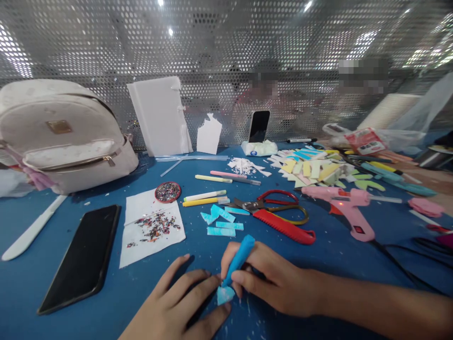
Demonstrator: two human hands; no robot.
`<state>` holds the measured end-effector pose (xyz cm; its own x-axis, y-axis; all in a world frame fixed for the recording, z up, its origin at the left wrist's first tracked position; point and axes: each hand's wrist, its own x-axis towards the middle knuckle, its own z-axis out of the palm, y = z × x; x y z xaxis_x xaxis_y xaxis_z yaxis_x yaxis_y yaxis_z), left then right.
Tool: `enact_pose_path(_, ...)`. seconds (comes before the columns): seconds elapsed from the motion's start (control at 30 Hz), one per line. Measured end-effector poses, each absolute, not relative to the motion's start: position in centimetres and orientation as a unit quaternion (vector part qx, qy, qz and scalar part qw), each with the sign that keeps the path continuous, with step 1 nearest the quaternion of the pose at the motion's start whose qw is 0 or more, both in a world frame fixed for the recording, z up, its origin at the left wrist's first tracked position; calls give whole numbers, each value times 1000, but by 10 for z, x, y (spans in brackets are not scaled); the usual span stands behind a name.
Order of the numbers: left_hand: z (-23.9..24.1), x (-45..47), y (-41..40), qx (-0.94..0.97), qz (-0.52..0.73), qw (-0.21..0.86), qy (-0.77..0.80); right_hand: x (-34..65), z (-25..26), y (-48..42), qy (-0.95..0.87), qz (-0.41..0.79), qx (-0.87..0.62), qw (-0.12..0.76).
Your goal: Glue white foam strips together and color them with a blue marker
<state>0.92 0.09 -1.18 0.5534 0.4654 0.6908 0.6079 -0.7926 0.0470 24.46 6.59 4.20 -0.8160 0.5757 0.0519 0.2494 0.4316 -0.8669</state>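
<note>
My right hand (274,281) is closed around a blue cutter or pen-like tool (238,259), tip down on a small light-blue foam piece (224,295) at the near edge of the blue table (336,255). My left hand (179,304) lies beside it with fingers stretched out, fingertips pressing that foam piece down. More light-blue foam strips (221,221) lie just beyond my hands.
A black phone (83,255) and white paper with glitter (152,229) lie left. Scissors (274,203), a red cutter (285,227) and a pink glue gun (341,208) sit right of centre. A backpack (63,134) stands far left. Foam scraps (311,167) pile at back.
</note>
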Motion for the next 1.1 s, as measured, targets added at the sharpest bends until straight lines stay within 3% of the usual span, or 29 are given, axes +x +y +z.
enact_pose_path(0.13, -19, 11, 0, -871, -369, 105, -305, 243, 44, 64, -848, 435, -248, 172)
enact_pose_path(1.1, -4, 9, 1, -876, -357, 108, -307, 242, 42, 65, -822, 490, -224, 183)
